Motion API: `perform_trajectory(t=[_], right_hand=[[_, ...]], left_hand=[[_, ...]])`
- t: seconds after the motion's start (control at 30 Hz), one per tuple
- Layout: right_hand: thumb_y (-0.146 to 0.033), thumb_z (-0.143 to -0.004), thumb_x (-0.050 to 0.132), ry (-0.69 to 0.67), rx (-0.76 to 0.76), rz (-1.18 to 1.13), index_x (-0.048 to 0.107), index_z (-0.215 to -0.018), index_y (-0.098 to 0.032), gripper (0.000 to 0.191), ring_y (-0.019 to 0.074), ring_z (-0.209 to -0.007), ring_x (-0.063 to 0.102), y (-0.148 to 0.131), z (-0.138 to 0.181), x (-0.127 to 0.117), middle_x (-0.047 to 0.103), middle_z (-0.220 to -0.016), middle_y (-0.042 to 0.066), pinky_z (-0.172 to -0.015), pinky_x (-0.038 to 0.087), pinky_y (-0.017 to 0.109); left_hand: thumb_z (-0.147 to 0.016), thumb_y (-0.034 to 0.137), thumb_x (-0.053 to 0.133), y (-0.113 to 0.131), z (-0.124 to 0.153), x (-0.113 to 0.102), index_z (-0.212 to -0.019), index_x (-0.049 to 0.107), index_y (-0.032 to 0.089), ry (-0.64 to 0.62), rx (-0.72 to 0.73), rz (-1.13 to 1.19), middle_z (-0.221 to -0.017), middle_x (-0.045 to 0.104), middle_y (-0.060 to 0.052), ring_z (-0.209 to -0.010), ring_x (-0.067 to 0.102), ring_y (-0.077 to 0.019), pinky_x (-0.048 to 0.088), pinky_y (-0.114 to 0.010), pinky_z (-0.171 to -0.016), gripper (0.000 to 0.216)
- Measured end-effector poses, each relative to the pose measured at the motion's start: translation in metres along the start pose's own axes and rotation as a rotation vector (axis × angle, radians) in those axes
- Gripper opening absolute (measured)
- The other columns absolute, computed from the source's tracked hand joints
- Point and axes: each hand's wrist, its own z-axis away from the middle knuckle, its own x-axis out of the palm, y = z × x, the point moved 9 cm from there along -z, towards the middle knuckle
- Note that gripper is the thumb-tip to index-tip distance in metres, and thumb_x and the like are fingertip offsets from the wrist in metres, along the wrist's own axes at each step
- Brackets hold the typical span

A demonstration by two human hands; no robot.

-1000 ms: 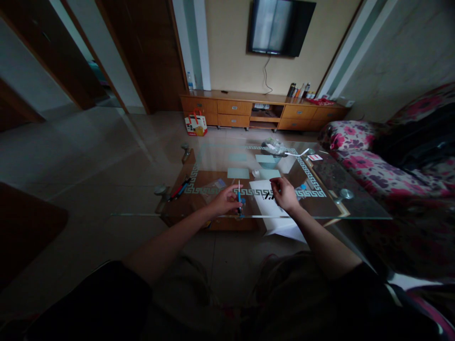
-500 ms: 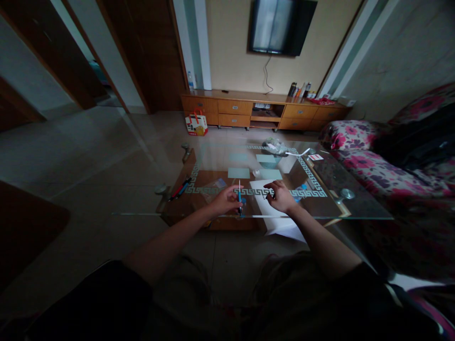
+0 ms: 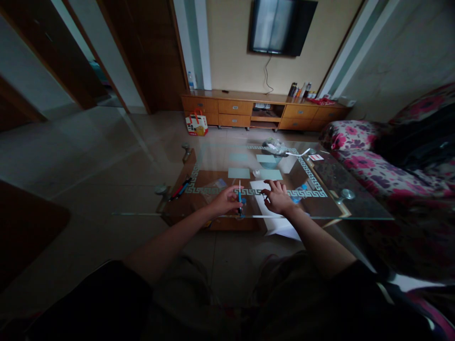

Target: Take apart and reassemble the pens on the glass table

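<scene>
My left hand (image 3: pixel 227 200) is closed around a slim blue pen (image 3: pixel 240 195), held upright with its thin whitish end up and a dark lower end. Just to the right is my right hand (image 3: pixel 278 196), its fingers bent and pinched around a small dark piece (image 3: pixel 266 197) that is mostly hidden. Both hands are over the near edge of the glass table (image 3: pixel 341 210), apart from each other. White paper (image 3: pixel 272 222) lies under the right hand. Several dark, red and blue pens (image 3: pixel 179 189) lie at the table's left side.
A bagged bowl (image 3: pixel 273 146) and a red-and-white card (image 3: pixel 315 157) are toward the back right of the table. Beyond stand a wooden TV cabinet (image 3: pixel 234 108) and a paper bag (image 3: pixel 196 124). A floral sofa (image 3: pixel 384 166) borders the right.
My right hand has moved slightly left, toward the pen, and its fingers have shifted a little. My left hand and the pen have stayed in place.
</scene>
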Motion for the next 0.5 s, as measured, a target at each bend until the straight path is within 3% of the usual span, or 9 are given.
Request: perform_trajectory(t=[0.5], right_hand=[[-0.027, -0.081, 0.058, -0.011, 0.003, 0.02, 0.07, -0.111, -0.022, 0.033, 0.0386, -0.126, 0.033, 0.0001, -0.0009, 0.0043, 0.035, -0.147, 0.013, -0.098, 0.031, 0.055]], left_hand=[[-0.073, 0.022, 0.08, 0.0004, -0.0003, -0.0004, -0.134, 0.047, 0.024, -0.004, 0.007, -0.017, -0.091, 0.062, -0.003, -0.071, 0.071, -0.0183, 0.058, -0.026, -0.057, 0.069]])
